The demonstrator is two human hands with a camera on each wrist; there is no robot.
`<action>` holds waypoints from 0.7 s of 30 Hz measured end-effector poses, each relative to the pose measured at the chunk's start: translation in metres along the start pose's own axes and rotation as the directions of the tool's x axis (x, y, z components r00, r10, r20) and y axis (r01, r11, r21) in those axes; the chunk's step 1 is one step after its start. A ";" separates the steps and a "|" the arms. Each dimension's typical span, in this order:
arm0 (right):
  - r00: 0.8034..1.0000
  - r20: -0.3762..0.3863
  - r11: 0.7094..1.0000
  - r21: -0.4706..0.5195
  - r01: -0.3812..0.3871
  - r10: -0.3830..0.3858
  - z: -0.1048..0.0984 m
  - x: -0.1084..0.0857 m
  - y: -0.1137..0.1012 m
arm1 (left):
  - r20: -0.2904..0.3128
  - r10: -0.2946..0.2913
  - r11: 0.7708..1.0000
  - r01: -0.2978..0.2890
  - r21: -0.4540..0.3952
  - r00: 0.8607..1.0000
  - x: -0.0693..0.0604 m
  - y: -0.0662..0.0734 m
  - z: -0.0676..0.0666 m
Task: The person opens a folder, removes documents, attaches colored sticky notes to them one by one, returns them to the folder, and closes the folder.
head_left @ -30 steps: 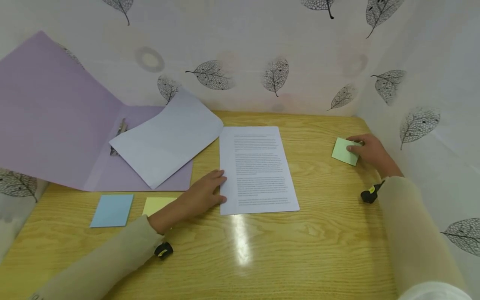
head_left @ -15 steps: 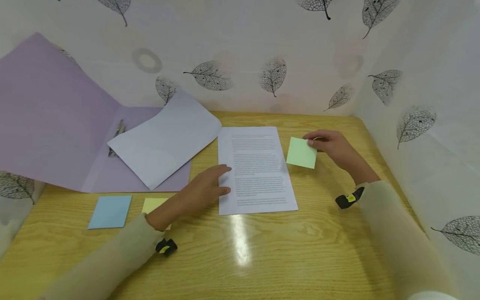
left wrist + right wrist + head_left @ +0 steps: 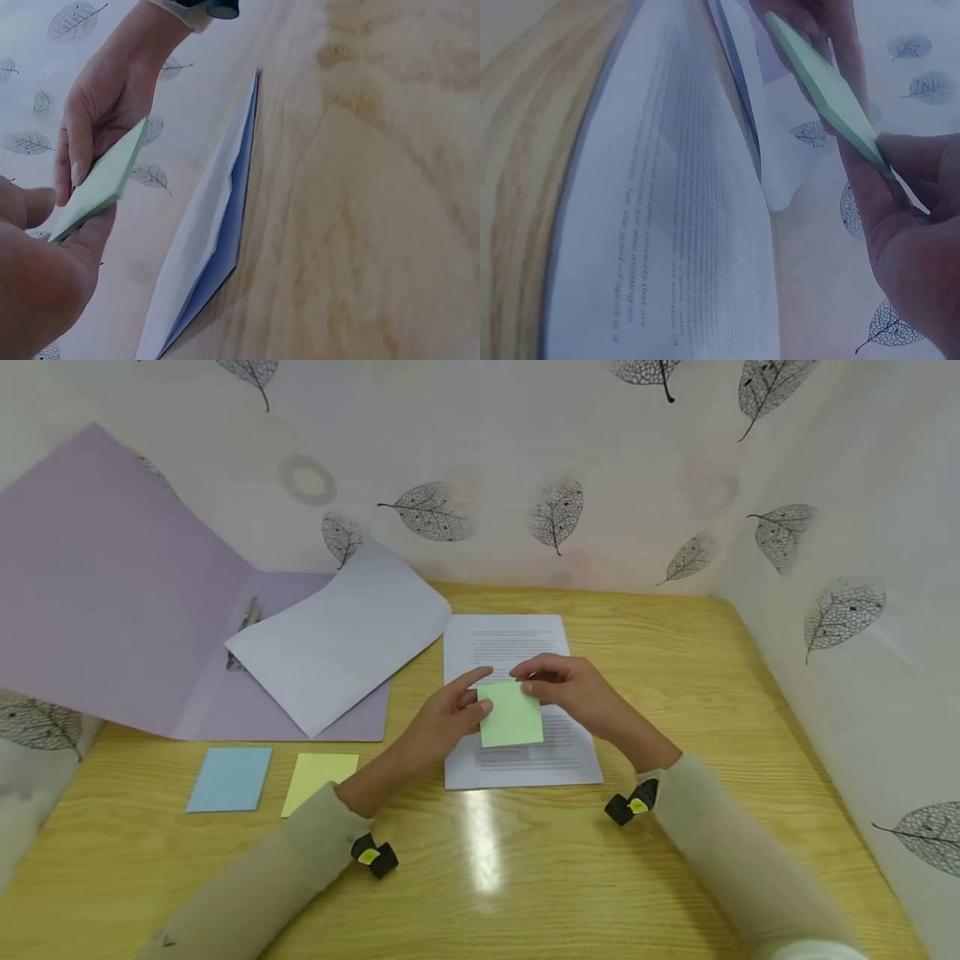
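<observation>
A pale green sticky note pad (image 3: 512, 717) is held up over a stack of printed sheets (image 3: 463, 768). My left hand (image 3: 438, 722) pinches its left edge, thumb on the front face and fingers behind. At the top right corner my right hand (image 3: 585, 693) also pinches it. The left wrist view shows the pad (image 3: 101, 180) tilted and in both hands, clear of the paper. In the right wrist view the pad's thickness (image 3: 829, 94) is visible, and lines of print run along the sheet (image 3: 667, 187) beneath.
On the left lies an open purple folder (image 3: 135, 585) with a metal clip (image 3: 244, 625). A loose white sheet (image 3: 337, 643) lies partly over it. Blue (image 3: 229, 779) and yellow sticky note pads (image 3: 318, 777) lie nearer. A leaf-patterned curtain (image 3: 487, 443) borders the wooden table (image 3: 675, 877).
My right hand has carried the green sticky note pad leftward from the table's right side to above the printed sheets. My left hand has lifted from the sheets' edge and taken hold of the pad.
</observation>
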State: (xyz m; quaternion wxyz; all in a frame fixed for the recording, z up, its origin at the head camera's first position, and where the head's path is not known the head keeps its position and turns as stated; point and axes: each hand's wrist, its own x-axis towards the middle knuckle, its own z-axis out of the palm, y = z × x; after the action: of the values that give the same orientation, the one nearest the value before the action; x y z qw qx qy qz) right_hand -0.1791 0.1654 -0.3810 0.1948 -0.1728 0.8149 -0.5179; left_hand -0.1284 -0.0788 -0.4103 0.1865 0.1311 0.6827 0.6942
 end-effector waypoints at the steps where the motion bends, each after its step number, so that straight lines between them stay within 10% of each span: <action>1: 1.000 -0.011 1.000 -0.009 0.021 -0.021 0.004 0.000 0.000 | -0.004 0.007 1.000 -0.007 -0.019 1.000 -0.001 -0.001 0.000; 7: 0.964 -0.047 0.942 -0.226 0.247 -0.263 0.019 -0.011 0.001 | -0.029 0.016 0.996 -0.019 -0.086 0.999 -0.004 -0.004 0.002; 14: 0.863 0.175 0.626 -0.622 0.470 -0.474 0.028 -0.028 0.005 | -0.048 -0.002 0.991 -0.005 -0.132 0.999 -0.003 -0.005 0.002; 16: 0.852 0.199 0.573 -0.663 0.481 -0.485 0.030 -0.029 0.006 | -0.044 -0.004 0.990 -0.002 -0.141 0.999 -0.003 -0.005 0.002; 21: 0.846 0.190 0.552 -0.683 0.478 -0.497 0.032 -0.030 0.006 | -0.017 -0.004 0.986 0.001 -0.164 1.000 -0.004 -0.006 0.001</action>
State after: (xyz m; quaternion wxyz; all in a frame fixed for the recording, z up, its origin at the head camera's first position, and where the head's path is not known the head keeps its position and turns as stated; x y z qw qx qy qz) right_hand -0.1375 0.1579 -0.3947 -0.0485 -0.4459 0.8712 -0.1995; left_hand -0.1241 -0.0798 -0.4158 0.1916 0.1087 0.6251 0.7489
